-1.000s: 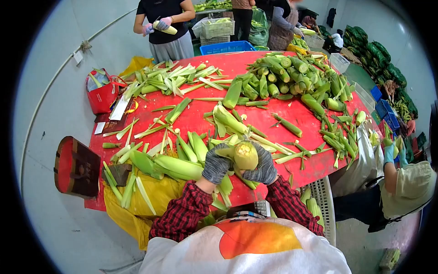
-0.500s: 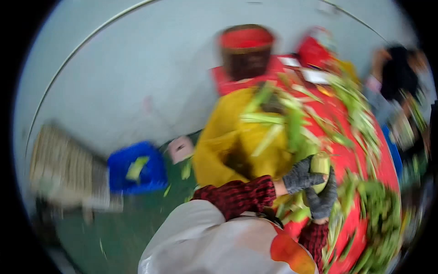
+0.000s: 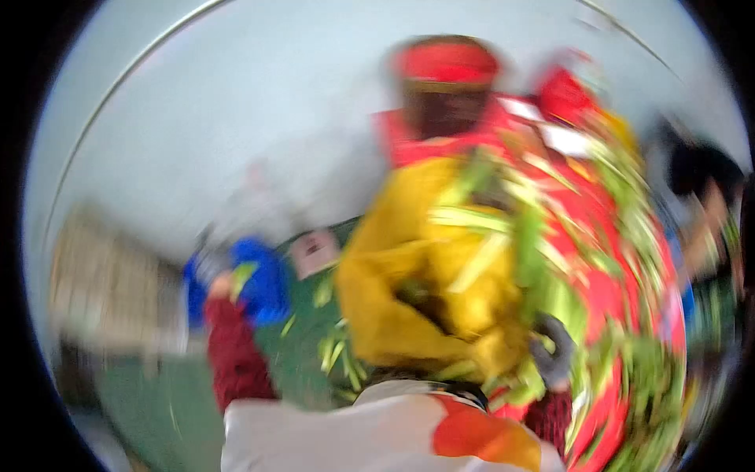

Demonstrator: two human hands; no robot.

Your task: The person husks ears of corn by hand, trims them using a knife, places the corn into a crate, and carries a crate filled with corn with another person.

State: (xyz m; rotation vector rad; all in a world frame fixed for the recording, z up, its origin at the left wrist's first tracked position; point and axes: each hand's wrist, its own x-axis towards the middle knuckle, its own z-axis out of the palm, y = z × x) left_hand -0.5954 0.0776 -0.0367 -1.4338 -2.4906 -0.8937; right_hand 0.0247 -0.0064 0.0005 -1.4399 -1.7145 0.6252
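Since blur means I can't tell if the left hand (image 3: 211, 264) or right hand (image 3: 561, 354) is gripping anything, I'd go low and gentle at the blue bin (image 3: 272, 296) on the left, pale green piece (image 3: 243, 273) inside, other hand steady by the husks (image 3: 565, 302) near right.

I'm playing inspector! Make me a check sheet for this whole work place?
Surface: red table, strewn with green husks.
Job's things: husks, blurred; no single cob can be made out.
Clutter: yellow cloth at the table's edge; scraps on the green floor.
Hands: left hand stretched out at the blue basin; right hand curled beside husks; grips unclear.
Cables: thin line along the wall; cable or pipe, unclear.
Surroundings: pink stool; another person at the right.
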